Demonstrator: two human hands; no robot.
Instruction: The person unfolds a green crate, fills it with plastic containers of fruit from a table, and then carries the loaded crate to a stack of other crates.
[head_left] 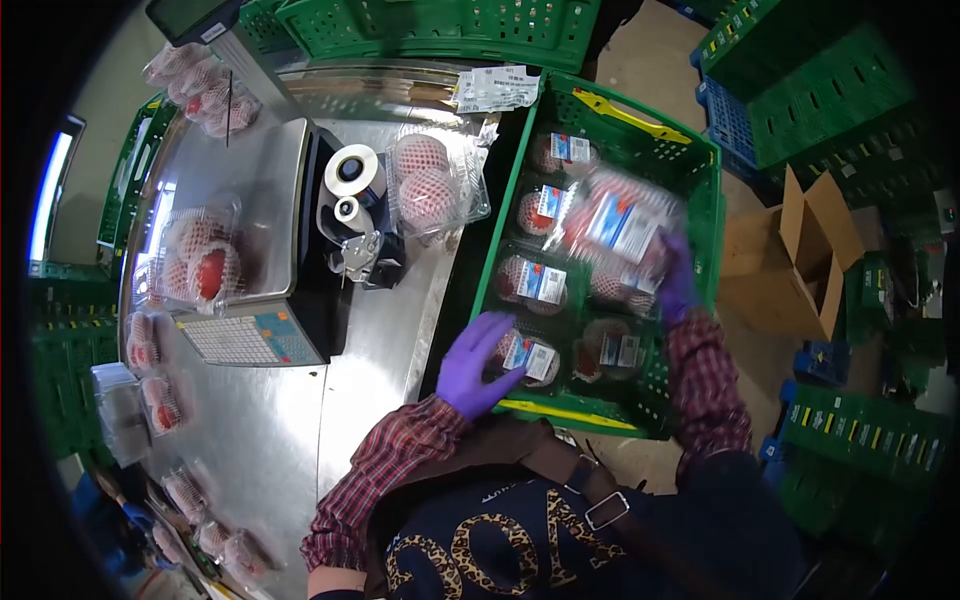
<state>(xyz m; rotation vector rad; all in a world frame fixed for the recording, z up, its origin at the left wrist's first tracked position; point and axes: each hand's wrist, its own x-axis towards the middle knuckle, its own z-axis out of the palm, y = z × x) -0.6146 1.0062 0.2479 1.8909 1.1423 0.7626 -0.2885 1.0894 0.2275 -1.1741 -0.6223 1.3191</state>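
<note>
A green crate (510, 215) holds several clear plastic packs of red fruit in foam netting, each with a white, blue and red label. Over its far right part, my right hand (679, 276), in a purple glove, grips the right side of a labelled fruit pack (622, 222), which is blurred by motion. My left hand (476, 366), also gloved in purple, has its fingers spread at the crate's near left corner. Its fingertips and thumb are right by another labelled fruit pack (530, 357).
On the steel table (380, 400) stands a weighing scale (250, 335) bearing a fruit pack (205, 265). A label roll (351, 171) sits beside it, near an unlabelled fruit pack (425, 180). An open cardboard box (765, 270) and stacked green crates (860, 430) are at the right.
</note>
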